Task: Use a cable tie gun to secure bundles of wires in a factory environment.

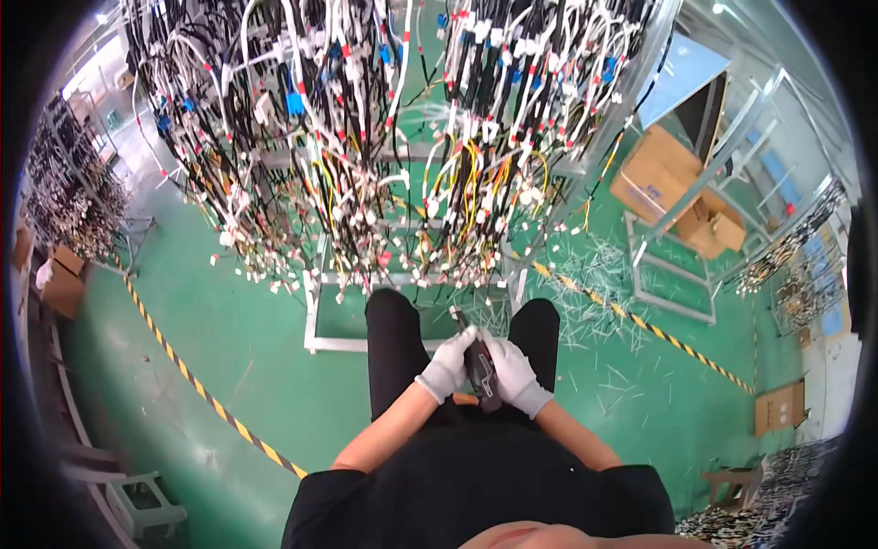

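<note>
In front of my lap, between my knees, I hold a black hand tool (481,373) with a narrow tip pointing away from me and a handle toward me. My left hand (445,368), in a pale work glove, is closed on its left side. Wrapped against the right side is my right hand (515,375), gloved alike. The fingers partly cover the tool, so its exact kind is hard to make out. Ahead hangs a dense mass of wire harnesses (347,137), black, white and yellow, with white, blue and red connectors. Their lower ends dangle just beyond my knees.
A metal rack frame (338,345) supports the harnesses. Thin pale strips (594,293) litter the green floor at right. Cardboard boxes (660,176) lie by another metal frame (672,311). Yellow-black tape (206,393) marks the floor. A grey stool (144,505) stands at lower left.
</note>
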The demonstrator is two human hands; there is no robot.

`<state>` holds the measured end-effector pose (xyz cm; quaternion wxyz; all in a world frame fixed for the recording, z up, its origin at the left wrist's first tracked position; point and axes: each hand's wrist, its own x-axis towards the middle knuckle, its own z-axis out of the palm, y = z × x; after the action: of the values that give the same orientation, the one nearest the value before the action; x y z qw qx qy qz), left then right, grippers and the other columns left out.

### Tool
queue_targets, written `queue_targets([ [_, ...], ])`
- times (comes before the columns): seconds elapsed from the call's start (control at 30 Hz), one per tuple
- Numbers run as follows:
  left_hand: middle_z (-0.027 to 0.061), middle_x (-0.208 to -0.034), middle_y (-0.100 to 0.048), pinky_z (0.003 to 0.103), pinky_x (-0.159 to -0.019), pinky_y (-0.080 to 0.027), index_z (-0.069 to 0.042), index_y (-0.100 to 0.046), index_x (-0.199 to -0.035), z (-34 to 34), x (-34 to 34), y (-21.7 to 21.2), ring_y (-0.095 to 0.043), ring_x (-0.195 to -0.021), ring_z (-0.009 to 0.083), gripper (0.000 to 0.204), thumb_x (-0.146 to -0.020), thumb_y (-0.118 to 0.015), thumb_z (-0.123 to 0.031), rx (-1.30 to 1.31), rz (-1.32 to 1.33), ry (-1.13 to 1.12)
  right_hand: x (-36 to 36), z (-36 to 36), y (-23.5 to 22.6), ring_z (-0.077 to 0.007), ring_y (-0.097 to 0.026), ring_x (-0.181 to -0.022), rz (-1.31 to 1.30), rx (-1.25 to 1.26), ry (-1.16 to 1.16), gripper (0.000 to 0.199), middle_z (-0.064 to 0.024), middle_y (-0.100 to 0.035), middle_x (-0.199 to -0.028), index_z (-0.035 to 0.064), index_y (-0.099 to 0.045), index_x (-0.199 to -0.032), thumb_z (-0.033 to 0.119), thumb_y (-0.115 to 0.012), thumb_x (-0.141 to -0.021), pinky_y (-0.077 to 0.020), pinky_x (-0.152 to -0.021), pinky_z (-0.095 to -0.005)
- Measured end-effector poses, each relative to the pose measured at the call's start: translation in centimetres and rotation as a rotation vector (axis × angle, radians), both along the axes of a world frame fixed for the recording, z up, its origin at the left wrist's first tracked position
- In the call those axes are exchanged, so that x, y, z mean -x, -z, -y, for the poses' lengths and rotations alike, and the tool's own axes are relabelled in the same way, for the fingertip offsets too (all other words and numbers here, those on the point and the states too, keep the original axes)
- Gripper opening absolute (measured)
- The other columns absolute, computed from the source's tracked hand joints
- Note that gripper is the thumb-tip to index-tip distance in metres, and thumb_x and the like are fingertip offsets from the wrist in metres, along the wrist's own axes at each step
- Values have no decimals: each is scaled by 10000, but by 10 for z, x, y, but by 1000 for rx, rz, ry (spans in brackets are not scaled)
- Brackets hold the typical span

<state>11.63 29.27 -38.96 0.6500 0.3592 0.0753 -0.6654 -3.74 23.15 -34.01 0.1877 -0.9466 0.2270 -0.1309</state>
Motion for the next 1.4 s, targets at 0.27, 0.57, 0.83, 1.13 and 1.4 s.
queue_targets([
  [0.27, 168, -1157, -650, 345, -896, -519, 5, -594, -1249, 89, -86, -135, -663, -1017, 262, 318, -1001, -558, -192, 542, 1494, -173, -10, 33, -40, -148, -635, -1015, 643, -408, 409, 494, -68, -660, -1096, -3, -598, -1193, -94, -652, -710, -488, -897, -281],
  [0.57, 66, -715, -565, 347, -594, -470, -64, -623, -955, 267, -122, -158, -536, -611, 203, 561, -1012, -401, -577, 973, 410, 386, -7, 91, -141, -216, -611, -1091, 879, -640, 66, 577, -108, -628, -1158, 8, -485, -1384, -14, -603, -819, -456, -996, -375],
  [0.83, 15, -423, -397, 304, -319, -263, -59, -481, -589, 159, -108, -130, -367, -304, 156, 480, -935, -604, -369, 1356, -105, 571, 27, 116, -154, -173, -628, -1039, 656, -652, -47, 550, -94, -653, -1134, -16, -534, -1345, 26, -668, -814, -487, -933, -329],
  [1.13, 40, -771, -667, 269, -600, -490, -35, -671, -1184, 139, -91, -174, -592, -644, 83, 242, -963, -614, -114, 453, 1410, -256, 16, 142, -189, -240, -637, -936, 388, -314, -42, 525, -126, -640, -1049, -21, -586, -1249, 64, -724, -750, -504, -831, -329],
  [1.4, 71, -699, -616, 380, -558, -495, -90, -685, -1157, 130, -90, -176, -620, -601, 270, 283, -882, -692, -158, 420, 1923, -465, -12, 160, -240, -381, -631, -920, 165, 14, -320, 532, -196, -624, -1085, -18, -565, -1248, 117, -705, -752, -517, -799, -419],
])
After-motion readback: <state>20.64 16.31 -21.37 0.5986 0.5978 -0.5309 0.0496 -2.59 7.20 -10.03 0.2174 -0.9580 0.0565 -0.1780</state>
